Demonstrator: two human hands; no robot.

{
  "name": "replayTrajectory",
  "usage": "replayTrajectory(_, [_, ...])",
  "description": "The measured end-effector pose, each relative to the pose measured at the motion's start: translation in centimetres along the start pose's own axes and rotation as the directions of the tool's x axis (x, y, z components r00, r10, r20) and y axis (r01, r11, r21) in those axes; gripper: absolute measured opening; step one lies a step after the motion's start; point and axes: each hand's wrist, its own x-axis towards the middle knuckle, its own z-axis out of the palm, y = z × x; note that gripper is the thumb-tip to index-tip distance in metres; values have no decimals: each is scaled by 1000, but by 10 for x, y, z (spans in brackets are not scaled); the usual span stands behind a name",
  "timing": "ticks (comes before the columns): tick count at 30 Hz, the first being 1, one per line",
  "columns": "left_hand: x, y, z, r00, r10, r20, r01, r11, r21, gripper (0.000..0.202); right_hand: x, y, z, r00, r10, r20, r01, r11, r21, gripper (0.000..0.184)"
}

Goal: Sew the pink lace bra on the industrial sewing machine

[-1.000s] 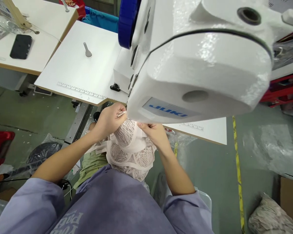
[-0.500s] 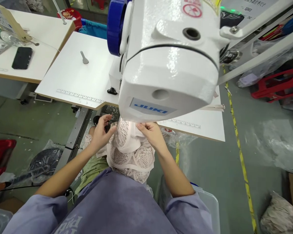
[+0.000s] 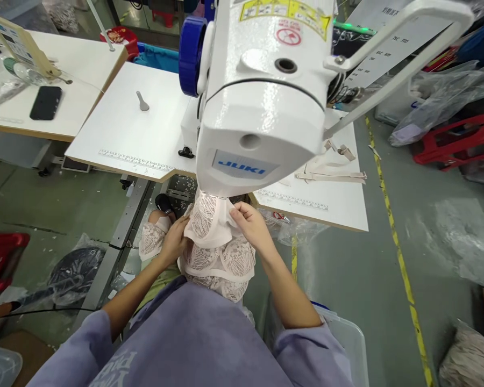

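Observation:
A pale pink lace bra lies partly under the head of a white sewing machine, and more of the same lace spills over my lap. My right hand pinches the bra's right side between thumb and fingers, just below the machine head. On the other side, my left hand has its fingers curled around the left edge of the lace cup; the fingertips are partly hidden behind the fabric. The needle area is covered by the machine head.
Light straps lie on the white sewing table at the right. A ruler strip runs along its front edge, with a small grey tool behind. A black phone rests on the neighbouring table. A plastic bin stands low at right.
My left hand has gone from spread fingers beside the lace to gripping its left edge, slightly lower. My right hand keeps its pinch. The view has shifted, showing more straps behind the machine.

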Motion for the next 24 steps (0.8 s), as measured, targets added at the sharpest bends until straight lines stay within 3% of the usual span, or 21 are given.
replayTrajectory(3, [1, -3, -20, 998, 8, -63, -6, 1000, 17, 49, -16, -3, -11, 1000, -6, 2, 6, 996, -91, 47])
replayTrajectory(6, [-18, 20, -45, 991, 68, -112, -58, 994, 90, 49, -55, -3, -42, 997, 72, -10, -72, 958, -277, 50])
replayTrajectory(9, [-43, 49, -59, 981, 105, 163, -118, 991, 69, 45, -97, 9, -89, 963, 270, -11, -236, 820, -522, 54])
replayTrajectory(11, [-52, 52, -63, 952, 10, 305, -27, 998, 53, 48, -115, 26, -117, 894, 448, 8, -330, 671, -664, 56])
replayTrajectory(13, [-55, 33, -66, 943, -216, 252, 185, 972, 141, 42, -124, 47, -130, 818, 575, -23, -369, 494, -787, 53])
replayTrajectory(14, [-55, 18, -68, 919, -350, 181, 314, 928, 201, 40, -125, 57, -130, 813, 580, -48, -361, 438, -823, 51])
replayTrajectory(16, [-55, -16, -69, 821, -568, 55, 529, 793, 302, 41, -124, 71, -115, 877, 472, -88, -315, 427, -848, 54])
replayTrajectory(18, [-56, -46, -69, 715, -699, 8, 647, 667, 369, 41, -114, 74, -87, 954, 289, -80, -229, 530, -817, 60])
replayTrajectory(20, [-58, -63, -70, 650, -760, 7, 691, 594, 412, 37, -98, 67, -51, 985, 174, 4, -115, 667, -736, 58])
replayTrajectory(22, [-58, -67, -74, 634, -773, -6, 696, 567, 441, 34, -78, 56, -14, 982, 106, 160, 17, 784, -620, 51])
replayTrajectory(24, [-53, -58, -81, 669, -743, -36, 670, 582, 461, 35, -57, 45, 23, 958, 20, 286, 139, 842, -522, 44])
